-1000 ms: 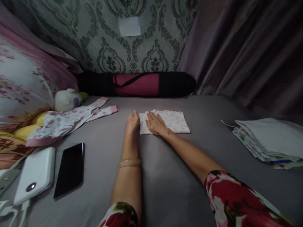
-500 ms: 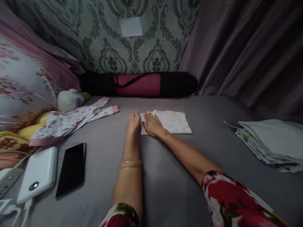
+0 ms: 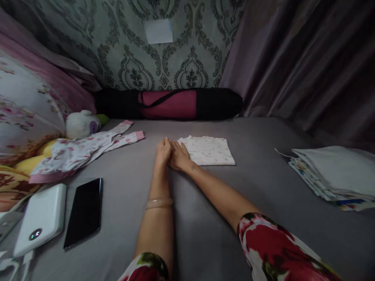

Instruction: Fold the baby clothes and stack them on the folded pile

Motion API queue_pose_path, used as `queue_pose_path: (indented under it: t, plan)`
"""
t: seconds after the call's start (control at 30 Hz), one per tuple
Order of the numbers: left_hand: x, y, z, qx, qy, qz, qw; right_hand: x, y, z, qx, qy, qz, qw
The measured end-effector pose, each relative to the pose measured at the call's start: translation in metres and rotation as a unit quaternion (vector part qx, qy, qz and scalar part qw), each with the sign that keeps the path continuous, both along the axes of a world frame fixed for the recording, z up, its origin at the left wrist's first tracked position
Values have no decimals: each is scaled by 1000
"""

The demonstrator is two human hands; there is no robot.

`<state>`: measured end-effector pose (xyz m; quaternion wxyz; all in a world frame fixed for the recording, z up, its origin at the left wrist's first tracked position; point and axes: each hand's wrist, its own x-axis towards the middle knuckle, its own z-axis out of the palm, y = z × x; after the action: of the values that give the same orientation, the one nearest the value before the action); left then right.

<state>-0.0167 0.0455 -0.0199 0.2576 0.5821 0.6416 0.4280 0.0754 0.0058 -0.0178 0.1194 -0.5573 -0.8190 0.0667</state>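
Note:
A folded white cloth [image 3: 209,151] with a small faint print lies flat on the grey sheet. Over its left edge rests my right hand [image 3: 179,157], palm down, fingers stretched out and holding nothing. My left hand [image 3: 163,151] stands on its side just left of the cloth, against the fingers of the right one. Its fingers point away from me and are partly hidden, so whether they hold anything does not show.
On the left lie printed pants with pink cuffs [image 3: 88,150], a plush toy [image 3: 79,124], a black phone [image 3: 84,212] and a white power bank [image 3: 42,218]. Folded cloths [image 3: 336,171] are stacked at the right. A black and pink bag [image 3: 170,104] lies along the wall.
My right hand has slid left over the cloth to its left edge and now meets my left hand. The view has shifted slightly. The cloth lies as before.

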Motion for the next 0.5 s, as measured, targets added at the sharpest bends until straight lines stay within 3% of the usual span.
queue_pose_path:
  t: [0.1, 0.23, 0.37, 0.5]
  plan:
    - [2, -1, 1, 9, 5, -9, 1000, 0, 3, -3, -6, 2, 4, 1000]
    - [8, -2, 7, 23, 19, -13, 999, 15, 5, 6, -27, 32, 26, 999]
    - [29, -6, 15, 53, 68, -21, 996, 50, -2, 17, 18, 27, -23, 999]
    - [56, -13, 12, 63, 150, -88, 983, 86, -9, 14, 52, -11, -51, 997]
